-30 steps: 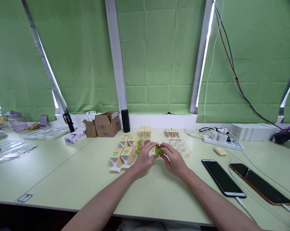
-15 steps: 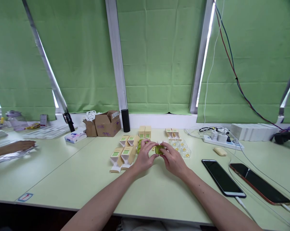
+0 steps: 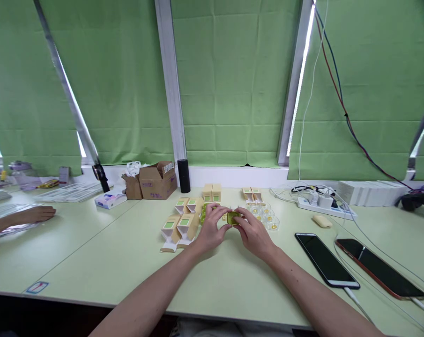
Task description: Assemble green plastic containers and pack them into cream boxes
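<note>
My left hand [image 3: 212, 229] and my right hand [image 3: 254, 232] meet over the pale green table [image 3: 102, 255], both pinching a small green case [image 3: 233, 217] between their fingertips. Just left of my hands stand several open tan cartons with green labels [image 3: 179, 228]. Behind my right hand lie several small clear shells with yellow pieces inside [image 3: 268, 216]. More closed tan cartons [image 3: 212, 192] stand further back, near the window sill.
Two phones lie at the right, one black [image 3: 326, 260] and one with a red rim [image 3: 378, 267], cabled to a power strip [image 3: 324, 203]. A brown cardboard box [image 3: 157, 180] and black cylinder [image 3: 183, 176] stand at the back. Another person's hand [image 3: 34, 214] rests at far left.
Another person's hand has come in from the far left and slid a little further onto the table. My own hands have barely moved on the green case.
</note>
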`<control>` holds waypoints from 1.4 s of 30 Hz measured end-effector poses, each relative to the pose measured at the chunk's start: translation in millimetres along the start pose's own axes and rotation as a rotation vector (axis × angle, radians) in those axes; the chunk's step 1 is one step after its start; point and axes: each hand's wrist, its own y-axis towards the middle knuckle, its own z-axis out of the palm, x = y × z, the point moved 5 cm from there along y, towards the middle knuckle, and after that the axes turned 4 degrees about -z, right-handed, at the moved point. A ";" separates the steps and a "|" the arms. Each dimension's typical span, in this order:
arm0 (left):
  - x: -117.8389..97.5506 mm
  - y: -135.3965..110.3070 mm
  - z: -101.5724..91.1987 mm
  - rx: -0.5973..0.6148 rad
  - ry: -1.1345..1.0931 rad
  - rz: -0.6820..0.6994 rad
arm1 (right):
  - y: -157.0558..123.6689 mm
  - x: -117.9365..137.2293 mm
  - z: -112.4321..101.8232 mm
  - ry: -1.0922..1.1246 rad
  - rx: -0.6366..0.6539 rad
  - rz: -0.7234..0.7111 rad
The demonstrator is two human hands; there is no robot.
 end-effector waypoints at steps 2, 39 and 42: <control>-0.8 0.2 -0.4 -0.010 0.006 0.012 | -0.1 -0.2 -1.6 0.008 -0.019 -0.009; -3.0 -0.6 -1.5 -0.002 0.041 0.011 | -6.4 -15.8 5.6 0.369 -0.129 0.267; -2.3 -1.7 -2.3 0.000 0.054 0.019 | -10.7 -29.1 9.6 0.571 -0.220 0.512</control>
